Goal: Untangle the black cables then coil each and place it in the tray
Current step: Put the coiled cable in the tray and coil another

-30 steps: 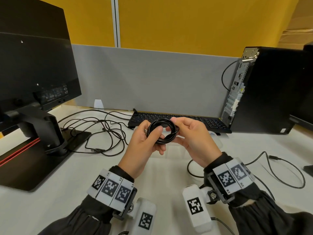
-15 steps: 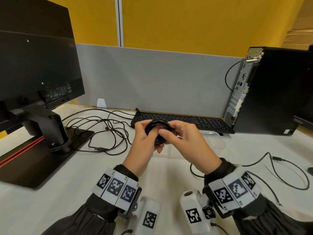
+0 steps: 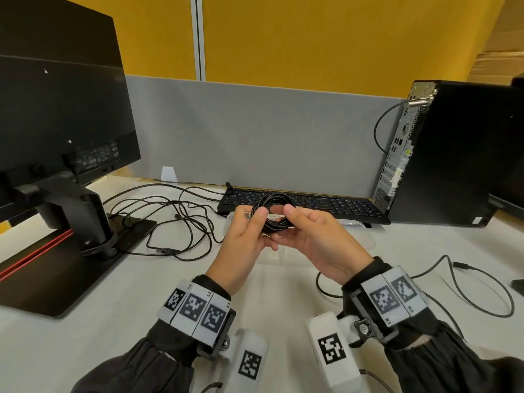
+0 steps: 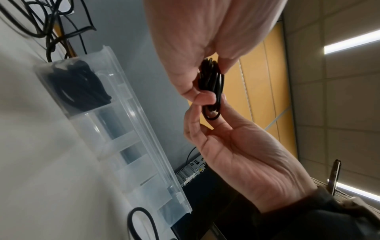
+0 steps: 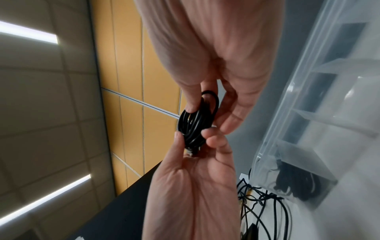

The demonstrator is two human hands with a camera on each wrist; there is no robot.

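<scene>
A small coiled black cable (image 3: pixel 275 226) is held above the desk by both hands. My left hand (image 3: pixel 255 222) pinches its left side between thumb and fingers, and my right hand (image 3: pixel 287 222) pinches its right side. The left wrist view shows the coil (image 4: pixel 211 84) edge-on between the two hands; the right wrist view shows the same coil (image 5: pixel 193 123). Just behind the hands lies a clear divided tray (image 3: pixel 357 232), with another coiled black cable (image 4: pixel 78 84) in its end compartment. A loose tangle of black cables (image 3: pixel 181 222) lies on the desk to the left.
A monitor on a black stand (image 3: pixel 71 217) stands at the left. A black keyboard (image 3: pixel 326 205) lies behind the tray and a computer tower (image 3: pixel 453 154) stands at the right. One more black cable (image 3: pixel 467 282) loops over the desk at the right.
The coil faced me upright; now both hands hold it lower and tilted flatter. The right fingers crossed its face half a second ago and are back at its right side.
</scene>
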